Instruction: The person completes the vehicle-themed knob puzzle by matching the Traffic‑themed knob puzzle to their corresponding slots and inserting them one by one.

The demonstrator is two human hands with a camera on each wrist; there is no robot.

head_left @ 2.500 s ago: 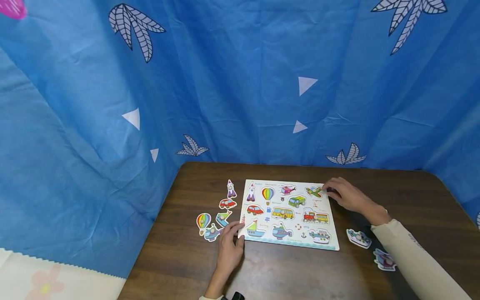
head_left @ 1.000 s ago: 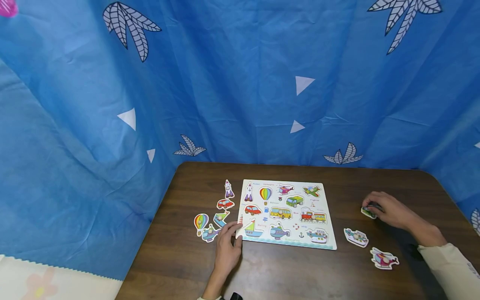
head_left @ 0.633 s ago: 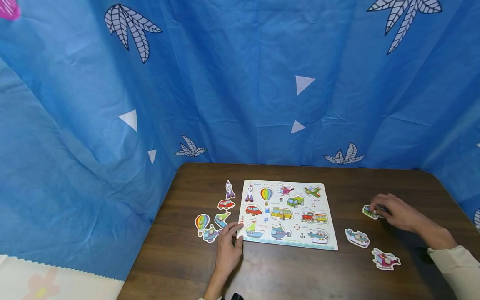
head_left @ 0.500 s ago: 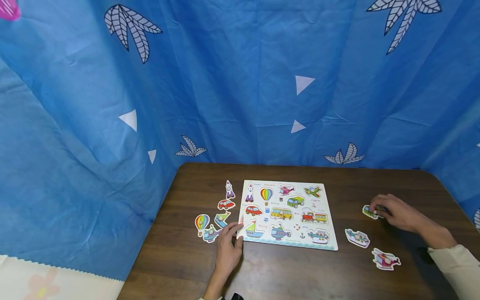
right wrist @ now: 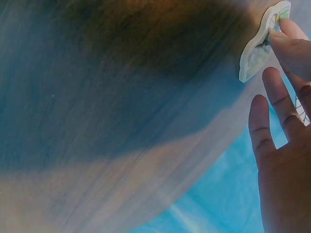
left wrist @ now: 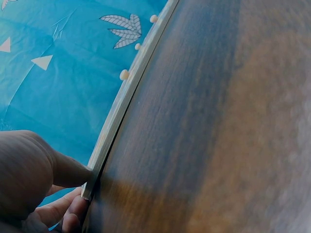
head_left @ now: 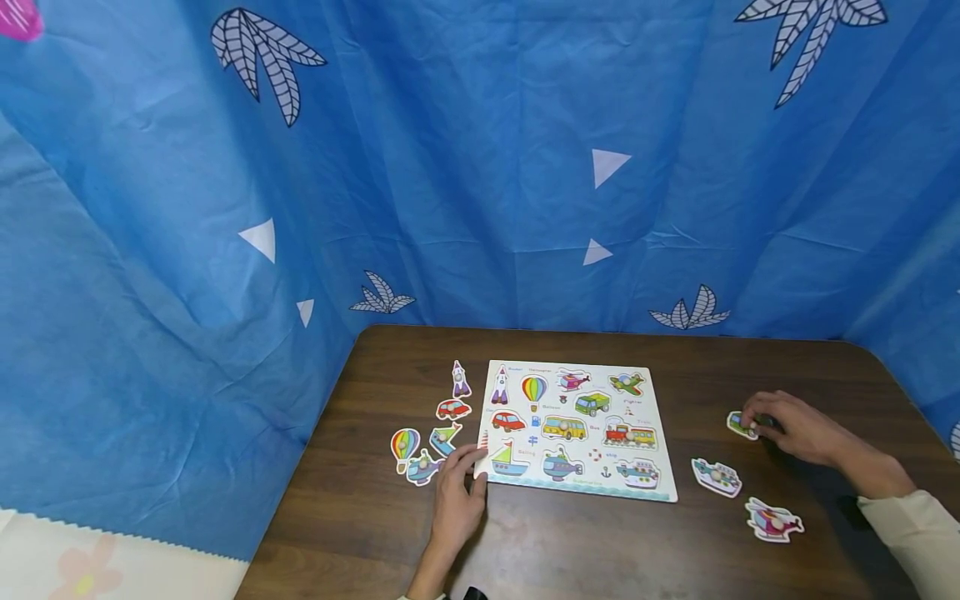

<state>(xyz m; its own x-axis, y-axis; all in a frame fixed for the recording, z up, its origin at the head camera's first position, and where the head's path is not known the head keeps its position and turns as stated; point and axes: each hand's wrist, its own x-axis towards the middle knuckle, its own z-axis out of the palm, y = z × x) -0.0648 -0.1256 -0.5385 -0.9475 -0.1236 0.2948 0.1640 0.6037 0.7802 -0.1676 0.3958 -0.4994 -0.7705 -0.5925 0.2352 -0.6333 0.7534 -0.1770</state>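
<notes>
A white puzzle board printed with vehicles lies mid-table. My left hand pinches its near left corner; in the left wrist view the thumb and fingers sit on either side of the corner. Right of the board, my right hand pinches a green truck puzzle piece by its knob between thumb and index finger. In the right wrist view the truck piece shows pale edges, and the other fingers extend away from it. A green fighter plane piece with a knob sits in the board's far right.
Near the right hand lie a ship piece and a helicopter piece. Left of the board are a rocket piece, a red car piece, a balloon piece, a sailboat piece and a submarine piece.
My right hand has left the fighter plane piece on the board, moved right and taken hold of the truck piece. Over the last half second it barely moves. The left hand stays at the corner.
</notes>
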